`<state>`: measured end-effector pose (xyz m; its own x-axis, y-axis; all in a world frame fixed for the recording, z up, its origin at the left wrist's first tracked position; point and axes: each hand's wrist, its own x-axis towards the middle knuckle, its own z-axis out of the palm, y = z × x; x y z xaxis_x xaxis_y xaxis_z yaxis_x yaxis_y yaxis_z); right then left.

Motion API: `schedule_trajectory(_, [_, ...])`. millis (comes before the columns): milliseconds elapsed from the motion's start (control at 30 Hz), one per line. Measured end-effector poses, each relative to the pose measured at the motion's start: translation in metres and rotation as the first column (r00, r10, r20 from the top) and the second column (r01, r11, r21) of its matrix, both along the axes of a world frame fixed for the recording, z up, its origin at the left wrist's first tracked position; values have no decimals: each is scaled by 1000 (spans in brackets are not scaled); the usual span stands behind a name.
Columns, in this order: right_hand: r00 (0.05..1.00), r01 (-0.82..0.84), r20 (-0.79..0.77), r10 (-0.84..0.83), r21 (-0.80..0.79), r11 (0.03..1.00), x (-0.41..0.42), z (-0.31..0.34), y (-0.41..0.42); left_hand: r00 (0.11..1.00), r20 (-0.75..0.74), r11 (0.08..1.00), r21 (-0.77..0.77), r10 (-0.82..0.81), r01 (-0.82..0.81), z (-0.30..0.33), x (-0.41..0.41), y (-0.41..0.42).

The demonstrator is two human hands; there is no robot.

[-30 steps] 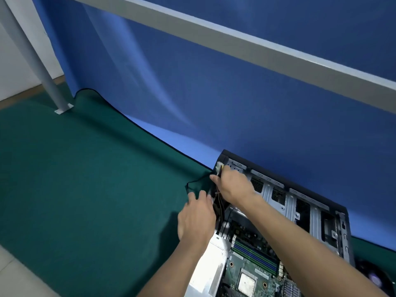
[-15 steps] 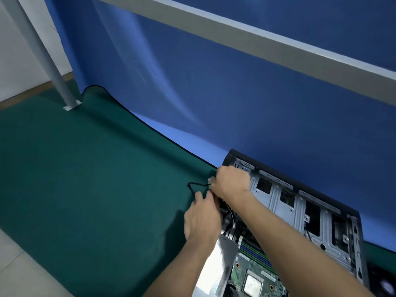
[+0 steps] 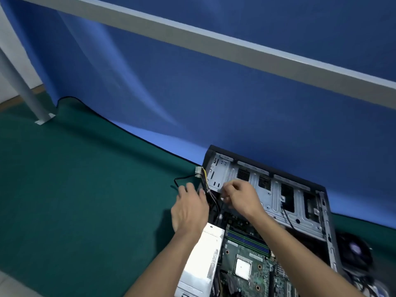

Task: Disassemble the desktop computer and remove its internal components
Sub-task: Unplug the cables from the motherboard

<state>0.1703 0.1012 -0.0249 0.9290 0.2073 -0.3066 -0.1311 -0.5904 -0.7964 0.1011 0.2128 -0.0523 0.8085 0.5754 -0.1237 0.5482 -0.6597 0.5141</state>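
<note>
Head view: the open black-and-silver metal desktop computer case (image 3: 278,196) lies on its side on the dark green cloth-covered tabletop (image 3: 85,200), against a blue fabric backdrop (image 3: 214,93).

The right hand (image 3: 240,197) reaches into the case's far left corner, its grip closed as a pinch on something small and pale at the fingertips; what exactly it pinches is too blurred to tell. Just left of that grip, a bundle of yellow, black and red wires (image 3: 206,187) rises over the case wall and ends in a white plastic multi-pin connector (image 3: 198,170), which hangs outside the case above the cloth.

The left hand (image 3: 189,207) rests left of the bundle, fingers extended and apart, grip unclamped, fingertips beside a thin black cable loop (image 3: 181,180).

Below both grips sit the white box-shaped power supply (image 3: 203,260) and the green motherboard (image 3: 246,254) with its square silver processor (image 3: 242,269).
</note>
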Motion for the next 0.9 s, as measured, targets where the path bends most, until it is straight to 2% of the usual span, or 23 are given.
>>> schedule_trajectory(100, [1000,27,-11,-27,-20,999,-15,1,-25,996,83,999,-38,39,-36,2,-4,1])
schedule_trajectory(167, [999,42,-27,-43,-32,999,-24,1,-40,985,175,1000,-24,8,-4,5,-9,-1])
schedule_trajectory(300, [990,111,-87,-112,-14,994,-40,-3,-66,905,333,964,132,-263,232,11,-20,-12])
schedule_trajectory(367, [985,145,-86,-148,-47,988,-47,-9,-81,845,341,911,178,-412,372,10,-20,-23])
schedule_trajectory(467, [979,194,-22,-202,-199,961,-60,-24,-108,775,320,837,160,-545,523,4,-15,-43])
schedule_trajectory(567, [955,273,-26,-294,-302,913,-71,-41,-135,726,213,755,137,-654,641,-8,-8,-58])
schedule_trajectory(700, [938,300,-53,-342,-368,880,-78,-63,-154,642,-115,617,191,-758,763,-11,3,-62])
schedule_trajectory(900, [961,264,63,-269,-492,829,-79,-83,-153,462,-447,408,216,-766,887,-11,7,-67])
